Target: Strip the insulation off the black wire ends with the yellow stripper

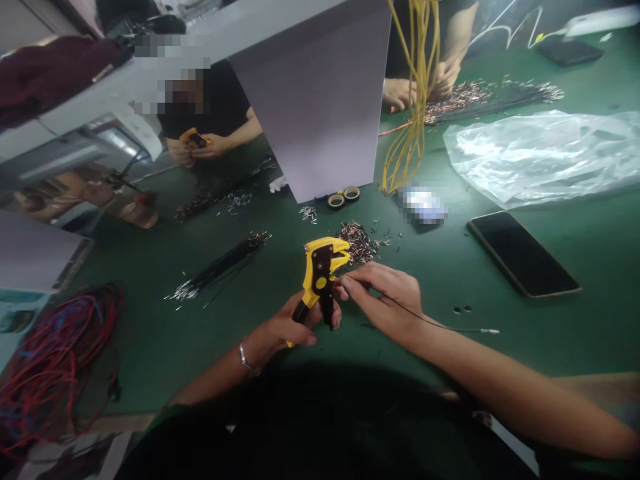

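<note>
Fingers of the left hand [296, 325] curl closed around the handles of the pliers [321, 272], probably to leave the mouth free toward three o'clock. Those of the right hand [389, 291] pinch the wire [463, 329], likely for fine aim, its tail trailing toward four o'clock; the pliers' head is just beside that pinch, at eleven.

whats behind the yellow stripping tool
Behind the yellow stripping tool, a pile of short wire clippings shows past its jaws; any part the tool covers cannot be seen.
</note>
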A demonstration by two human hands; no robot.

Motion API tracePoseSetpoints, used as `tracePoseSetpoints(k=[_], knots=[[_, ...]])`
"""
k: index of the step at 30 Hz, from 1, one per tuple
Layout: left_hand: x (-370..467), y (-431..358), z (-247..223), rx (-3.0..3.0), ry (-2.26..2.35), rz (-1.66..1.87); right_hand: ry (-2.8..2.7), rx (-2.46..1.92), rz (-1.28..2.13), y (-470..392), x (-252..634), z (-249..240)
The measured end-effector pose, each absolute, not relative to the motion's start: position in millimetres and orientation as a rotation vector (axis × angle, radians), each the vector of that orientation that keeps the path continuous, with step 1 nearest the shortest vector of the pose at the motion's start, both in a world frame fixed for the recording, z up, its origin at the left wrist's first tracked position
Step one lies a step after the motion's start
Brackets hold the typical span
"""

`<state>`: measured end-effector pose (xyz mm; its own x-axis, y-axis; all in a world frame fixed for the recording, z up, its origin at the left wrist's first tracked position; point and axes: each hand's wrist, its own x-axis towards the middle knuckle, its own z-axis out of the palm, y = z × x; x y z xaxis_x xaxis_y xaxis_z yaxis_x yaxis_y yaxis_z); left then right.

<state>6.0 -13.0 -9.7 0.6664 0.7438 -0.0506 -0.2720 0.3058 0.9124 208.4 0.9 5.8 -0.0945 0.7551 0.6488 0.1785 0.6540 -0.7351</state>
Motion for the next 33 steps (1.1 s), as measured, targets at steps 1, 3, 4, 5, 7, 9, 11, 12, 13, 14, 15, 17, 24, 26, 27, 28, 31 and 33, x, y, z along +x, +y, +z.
tracePoseSetpoints(k=[1,3,4,5,7,9,11,12,13,14,15,17,24,26,27,28,31,33], knots=[[6.2,-13.2,-8.8,1.068,0.534,0.705,-1.639,-0.766,0.571,0.4,208.0,5.3],[6.5,-13.7,-6.5,1.091,0.564,0.693,-1.662,-0.742,0.565,-0.6,207.5,4.4],[6.7,-14.0,-5.3,1.103,0.582,0.694,-1.67,-0.73,0.562,-1.1,207.3,4.2],[7.0,-14.2,-4.1,1.116,0.601,0.696,-1.673,-0.719,0.561,-1.5,207.2,4.1],[8.1,-14.5,-1.9,1.15,0.631,0.717,-1.68,-0.706,0.563,-2.4,207.0,4.3],[9.4,-14.4,0.2,1.197,0.659,0.737,-1.701,-0.696,0.567,-3.3,206.9,4.8],[10.5,-14.5,2.2,1.244,0.693,0.741,-1.725,-0.684,0.565,-4.1,206.9,5.4],[10.9,-14.6,3.0,1.262,0.708,0.744,-1.733,-0.677,0.565,-4.4,206.9,5.8],[11.1,-14.8,3.7,1.277,0.723,0.75,-1.738,-0.669,0.567,-4.6,206.9,6.1],[11.3,-15.2,4.0,1.29,0.74,0.761,-1.74,-0.662,0.57,-4.7,206.9,6.5],[11.3,-15.7,4.1,1.3,0.756,0.777,-1.741,-0.657,0.575,-4.7,206.9,6.8],[11.1,-16.9,3.7,1.323,0.78,0.806,-1.745,-0.65,0.583,-4.5,206.9,7.2],[9.6,-23.5,-1.7,1.392,0.831,0.798,-1.769,-0.678,0.584,-4.4,206.4,3.9],[9.7,-25.3,-2.9,1.369,0.838,0.829,-1.77,-0.694,0.567,-4.7,206.1,2.3],[9.7,-26.1,-3.4,1.362,0.847,0.84,-1.772,-0.7,0.558,-4.8,206.0,1.7],[9.7,-26.8,-3.9,1.356,0.86,0.846,-1.775,-0.703,0.552,-4.9,205.9,1.3],[9.3,-28.9,-6.2,1.348,0.916,0.847,-1.779,-0.696,0.56,-4.8,205.9,1.1],[9.1,-30.1,-8.3,1.343,0.944,0.859,-1.776,-0.692,0.567,-4.6,206.0,1.6]])
